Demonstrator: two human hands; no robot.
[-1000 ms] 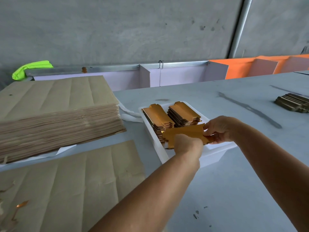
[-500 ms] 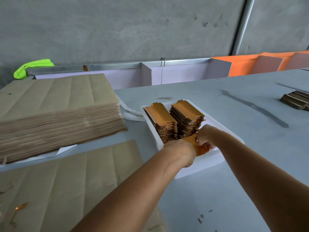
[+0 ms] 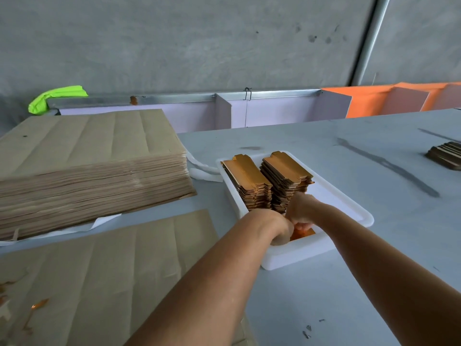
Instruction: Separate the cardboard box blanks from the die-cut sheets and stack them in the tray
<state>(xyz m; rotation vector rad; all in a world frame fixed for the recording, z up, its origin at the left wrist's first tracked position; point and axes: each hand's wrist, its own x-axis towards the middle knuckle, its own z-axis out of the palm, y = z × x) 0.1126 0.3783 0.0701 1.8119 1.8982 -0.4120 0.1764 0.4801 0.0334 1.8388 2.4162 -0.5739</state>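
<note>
both hands, the left hand [image 3: 270, 227] and right hand [image 3: 300, 208], cover most of an orange cardboard blank [image 3: 303, 233] inside the white plastic tray [image 3: 349, 203]; their fingers are hidden. a dark flat cardboard pile [image 3: 446, 154] is cut off at the right edge.

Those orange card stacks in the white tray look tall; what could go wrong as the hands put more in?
The right hand is close against the right stack, whose edges already look uneven; a nudge might topple it. The blanks being set down sit at the tray's near wall, so they may land crooked. Both hands crowd the same spot, so the left hand may snag the left stack.
</note>
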